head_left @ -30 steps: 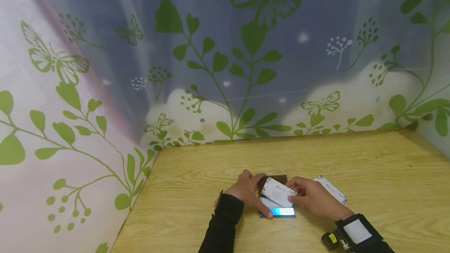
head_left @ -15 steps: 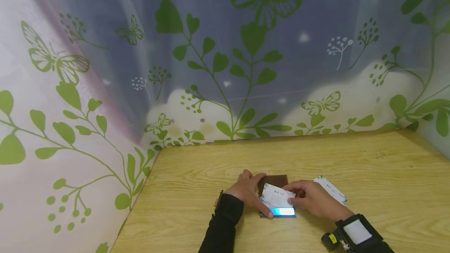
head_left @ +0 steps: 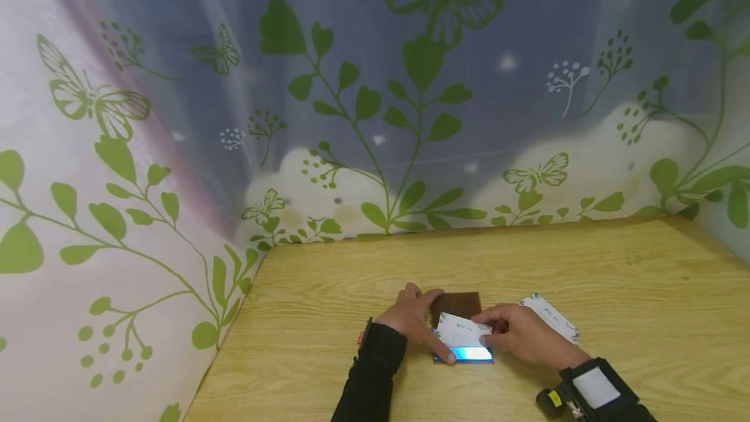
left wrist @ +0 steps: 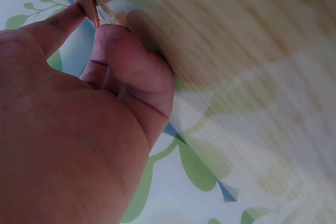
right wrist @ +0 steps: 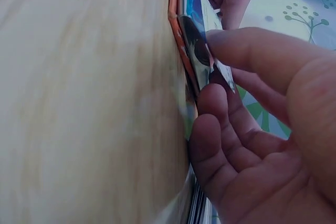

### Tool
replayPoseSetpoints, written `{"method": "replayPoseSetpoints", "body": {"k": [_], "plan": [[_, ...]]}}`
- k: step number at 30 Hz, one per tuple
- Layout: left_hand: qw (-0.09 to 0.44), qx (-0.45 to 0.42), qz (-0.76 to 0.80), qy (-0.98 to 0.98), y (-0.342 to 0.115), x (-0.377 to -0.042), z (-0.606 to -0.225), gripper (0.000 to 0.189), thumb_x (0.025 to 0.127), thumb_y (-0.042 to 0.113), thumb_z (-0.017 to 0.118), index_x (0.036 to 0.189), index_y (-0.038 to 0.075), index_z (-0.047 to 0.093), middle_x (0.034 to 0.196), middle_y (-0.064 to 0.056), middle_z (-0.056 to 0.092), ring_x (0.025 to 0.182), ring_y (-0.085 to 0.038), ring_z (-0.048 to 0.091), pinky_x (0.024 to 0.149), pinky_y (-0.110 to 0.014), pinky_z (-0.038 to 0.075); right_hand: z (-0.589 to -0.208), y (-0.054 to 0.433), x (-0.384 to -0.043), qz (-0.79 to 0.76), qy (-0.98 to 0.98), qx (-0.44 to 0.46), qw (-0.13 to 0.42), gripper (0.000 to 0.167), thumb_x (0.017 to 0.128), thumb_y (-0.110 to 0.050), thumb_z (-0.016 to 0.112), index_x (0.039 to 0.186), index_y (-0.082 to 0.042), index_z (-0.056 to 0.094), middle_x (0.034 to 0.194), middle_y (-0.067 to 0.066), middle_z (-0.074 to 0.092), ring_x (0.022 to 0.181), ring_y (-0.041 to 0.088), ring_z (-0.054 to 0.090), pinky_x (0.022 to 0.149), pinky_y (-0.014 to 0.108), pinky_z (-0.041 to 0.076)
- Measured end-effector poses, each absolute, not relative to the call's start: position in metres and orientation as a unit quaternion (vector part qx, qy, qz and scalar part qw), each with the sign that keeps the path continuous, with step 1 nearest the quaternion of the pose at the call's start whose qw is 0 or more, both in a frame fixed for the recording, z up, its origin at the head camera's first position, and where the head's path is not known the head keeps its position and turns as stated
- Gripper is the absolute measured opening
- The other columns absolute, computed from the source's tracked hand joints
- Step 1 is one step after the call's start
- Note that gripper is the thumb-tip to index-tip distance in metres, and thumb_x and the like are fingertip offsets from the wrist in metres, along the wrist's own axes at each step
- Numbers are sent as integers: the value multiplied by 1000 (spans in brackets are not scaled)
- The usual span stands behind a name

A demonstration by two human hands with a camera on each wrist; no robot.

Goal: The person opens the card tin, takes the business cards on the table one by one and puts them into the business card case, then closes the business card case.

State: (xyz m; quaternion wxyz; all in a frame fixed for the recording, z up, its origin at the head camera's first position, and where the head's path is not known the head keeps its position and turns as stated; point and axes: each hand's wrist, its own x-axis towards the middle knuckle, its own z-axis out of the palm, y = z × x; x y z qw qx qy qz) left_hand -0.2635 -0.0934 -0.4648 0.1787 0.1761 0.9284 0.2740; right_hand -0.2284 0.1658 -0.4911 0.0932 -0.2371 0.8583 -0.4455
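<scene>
A small brown card case [head_left: 459, 303] lies unfolded on the table, with a shiny blue-white strip [head_left: 471, 353] along its near edge. My left hand [head_left: 410, 318] holds the case from the left, thumb on the near edge and fingers by the far part. Between the thumb and fingers of my right hand [head_left: 524, 332] is a white business card [head_left: 459, 331] with green leaf corners. The card sits over the near half of the case, its lower edge at the strip; whether it is tucked behind cannot be told. In the right wrist view the case edge [right wrist: 184, 40] shows reddish.
More white business cards [head_left: 551, 318] lie to the right, partly behind my right hand; their stacked edges [right wrist: 197, 203] show in the right wrist view. The wood-grain table [head_left: 316, 292] meets a leaf-and-butterfly-patterned curtain [head_left: 351, 207] at the back and left.
The right hand has lowered the business card toward the strip and straightened it from a slant, so more of the brown case shows behind it. The left hand stays put.
</scene>
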Motion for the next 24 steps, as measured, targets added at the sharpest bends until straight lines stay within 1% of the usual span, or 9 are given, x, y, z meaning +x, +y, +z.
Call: {"method": "replayPoseSetpoints", "body": {"k": [6, 15, 24], "plan": [[179, 176, 272, 929, -93, -263, -464, 120, 59, 47, 101, 160, 27, 41, 110, -1, 34, 98, -19, 35, 70, -29, 41, -490, 164, -227, -443, 862, -226, 94, 30, 94, -19, 77, 120, -5, 74, 95, -2, 66, 77, 8, 57, 64, 26, 47], [175, 182, 278, 927, -94, -262, -462, 119, 59, 45, 101, 160, 25, 42, 111, -2, 34, 98, -19, 35, 72, -29, 40, -490, 164, -227, -446, 860, -232, 86, 22, 96, -20, 76, 113, -7, 71, 91, -3, 64, 79, 8, 58, 67, 26, 49], [175, 184, 275, 927, -94, -262, -463, 118, 59, 45, 101, 160, 24, 42, 111, -2, 33, 98, -19, 34, 71, -29, 40, -492, 164, -227, -448, 860, -228, 88, 23, 94, -21, 78, 112, -9, 70, 90, -3, 63, 79, 9, 57, 67, 26, 48]]}}
